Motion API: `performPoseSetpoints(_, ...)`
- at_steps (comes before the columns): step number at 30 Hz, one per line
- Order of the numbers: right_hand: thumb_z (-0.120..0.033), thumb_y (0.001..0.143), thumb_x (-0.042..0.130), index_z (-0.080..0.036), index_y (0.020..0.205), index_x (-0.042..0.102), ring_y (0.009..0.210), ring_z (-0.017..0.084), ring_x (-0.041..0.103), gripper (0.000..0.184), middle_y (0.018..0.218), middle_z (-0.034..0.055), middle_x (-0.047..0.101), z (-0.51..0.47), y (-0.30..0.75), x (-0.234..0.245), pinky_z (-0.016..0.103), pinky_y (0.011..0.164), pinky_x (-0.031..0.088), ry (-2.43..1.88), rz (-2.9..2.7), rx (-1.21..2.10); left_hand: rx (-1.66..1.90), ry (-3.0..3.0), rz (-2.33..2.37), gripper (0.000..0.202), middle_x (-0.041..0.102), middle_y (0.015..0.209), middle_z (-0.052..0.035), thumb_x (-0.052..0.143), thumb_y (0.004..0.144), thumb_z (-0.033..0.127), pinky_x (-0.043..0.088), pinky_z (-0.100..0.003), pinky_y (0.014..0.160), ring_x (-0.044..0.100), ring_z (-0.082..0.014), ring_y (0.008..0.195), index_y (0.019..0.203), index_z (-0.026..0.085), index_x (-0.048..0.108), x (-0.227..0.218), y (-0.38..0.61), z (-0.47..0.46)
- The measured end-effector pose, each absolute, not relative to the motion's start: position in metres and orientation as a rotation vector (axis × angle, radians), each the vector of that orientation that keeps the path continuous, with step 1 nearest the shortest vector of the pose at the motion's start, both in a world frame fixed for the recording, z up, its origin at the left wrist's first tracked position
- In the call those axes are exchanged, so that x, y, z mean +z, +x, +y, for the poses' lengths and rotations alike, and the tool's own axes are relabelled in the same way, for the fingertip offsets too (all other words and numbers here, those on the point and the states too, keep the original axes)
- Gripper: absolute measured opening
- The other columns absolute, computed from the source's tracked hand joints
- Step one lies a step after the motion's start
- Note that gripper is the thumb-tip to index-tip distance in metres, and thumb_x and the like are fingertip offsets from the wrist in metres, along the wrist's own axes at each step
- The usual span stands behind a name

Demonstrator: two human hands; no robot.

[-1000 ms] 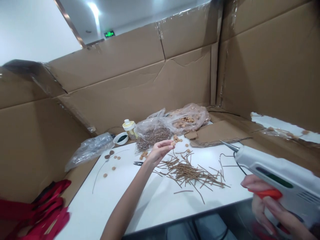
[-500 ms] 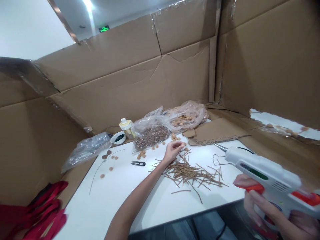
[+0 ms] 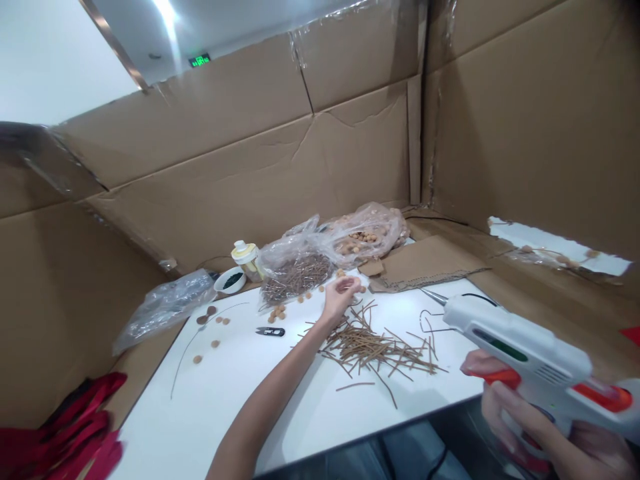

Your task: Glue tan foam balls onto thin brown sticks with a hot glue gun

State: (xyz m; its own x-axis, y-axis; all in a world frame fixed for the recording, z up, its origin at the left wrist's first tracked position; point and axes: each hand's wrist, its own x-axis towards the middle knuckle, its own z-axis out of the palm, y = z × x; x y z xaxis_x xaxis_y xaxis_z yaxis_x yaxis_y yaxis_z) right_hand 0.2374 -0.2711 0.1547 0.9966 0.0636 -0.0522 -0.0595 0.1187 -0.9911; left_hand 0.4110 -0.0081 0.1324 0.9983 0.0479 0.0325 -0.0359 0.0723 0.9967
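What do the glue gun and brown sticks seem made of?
The glue gun looks like glossy white and orange moulded plastic, given its smooth curved shell. The brown sticks look matte, perhaps wood or stiff paper; too small to tell.

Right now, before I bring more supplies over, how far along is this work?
Looks done: brown sticks lie spread on the white table, with brown discs beside a curved wire. In hand: the right hand holds a white hot glue gun; the left hand is near tan balls. Left: a stick bag and a ball bag hold plenty.
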Motion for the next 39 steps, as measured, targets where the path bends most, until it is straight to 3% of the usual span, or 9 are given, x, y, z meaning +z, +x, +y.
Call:
performPoseSetpoints(5,-0.048,0.076,0.068,-0.020,0.092,0.066,0.032,0.015,0.047,0.032,0.041,-0.0021,0.050,-0.258,0.252,0.168,0.024,0.029,0.034,-1.341,-0.092,0.010,-0.011,1.221,0.005,0.049,0.062,0.078,-0.0013,0.084,0.058,0.046,0.045,-0.020,0.063,0.058,-0.0094,0.069,0.090,0.017,0.062,0.197,0.376,-0.018)
performPoseSetpoints(9,-0.037,0.077,0.071,-0.020,0.086,0.062,0.035,0.011,0.047,0.021,0.047,-0.0031,0.054,-0.221,0.261,0.203,0.021,0.035,0.035,-1.255,-0.142,-0.268,-0.199,0.848,-0.090,0.041,0.062,0.074,0.0012,0.087,0.059,0.029,0.045,-0.015,0.057,0.057,-0.0066,0.063,0.088,0.017,0.061,0.244,0.331,-0.037)
performPoseSetpoints(11,-0.030,0.074,0.076,-0.021,0.090,0.059,0.041,0.008,0.048,0.025,0.060,-0.0017,0.062,-0.202,0.265,0.219,0.020,0.040,0.038,-1.217,-0.124,-0.358,-0.217,0.799,-0.113,0.040,0.062,0.072,0.0016,0.088,0.059,0.026,0.046,-0.014,0.056,0.058,-0.0063,0.061,0.087,0.016,0.061,0.256,0.315,-0.044)
performPoseSetpoints(14,-0.024,0.066,0.081,-0.023,0.103,0.054,0.048,0.008,0.050,0.045,0.078,0.0001,0.067,-0.180,0.272,0.235,0.020,0.041,0.039,-1.148,-0.107,-0.385,-0.182,0.848,-0.162,0.038,0.064,0.070,0.0012,0.086,0.061,0.030,0.049,-0.015,0.057,0.059,-0.0069,0.059,0.089,0.016,0.063,0.260,0.304,-0.049)
performPoseSetpoints(18,-0.025,0.061,0.084,-0.023,0.113,0.051,0.052,0.011,0.055,0.061,0.064,-0.0053,0.060,-0.166,0.277,0.243,0.021,0.046,0.044,-1.170,-0.083,-0.391,-0.043,0.971,-0.263,0.032,0.067,0.070,0.0003,0.084,0.064,0.030,0.051,-0.015,0.058,0.062,-0.0077,0.059,0.088,0.017,0.068,0.257,0.304,-0.047)
performPoseSetpoints(28,-0.017,0.063,0.079,-0.020,0.112,0.049,0.048,0.009,0.052,0.057,0.069,-0.0022,0.064,-0.145,0.279,0.250,0.023,0.047,0.045,-1.063,-0.095,-0.499,0.358,1.143,-0.383,0.021,0.073,0.077,-0.0003,0.083,0.064,0.020,0.057,-0.017,0.066,0.070,-0.0114,0.072,0.083,0.021,0.073,0.253,0.300,-0.040)
performPoseSetpoints(34,-0.014,0.062,0.078,-0.019,0.100,0.053,0.053,0.010,0.058,0.046,0.060,-0.0071,0.058,-0.142,0.276,0.252,0.023,0.057,0.053,-1.150,-0.089,-0.582,0.389,1.165,-0.381,0.020,0.075,0.077,-0.0011,0.082,0.066,0.019,0.058,-0.017,0.066,0.071,-0.0118,0.072,0.084,0.021,0.074,0.256,0.294,-0.040)
performPoseSetpoints(39,-0.016,0.060,0.082,-0.019,0.105,0.050,0.054,0.010,0.057,0.055,0.069,-0.0033,0.064,-0.144,0.279,0.249,0.023,0.054,0.050,-1.047,-0.071,-0.488,0.409,1.232,-0.357,0.019,0.075,0.074,-0.0018,0.078,0.072,0.021,0.058,-0.018,0.063,0.071,-0.0132,0.069,0.091,0.022,0.074,0.255,0.294,-0.037)
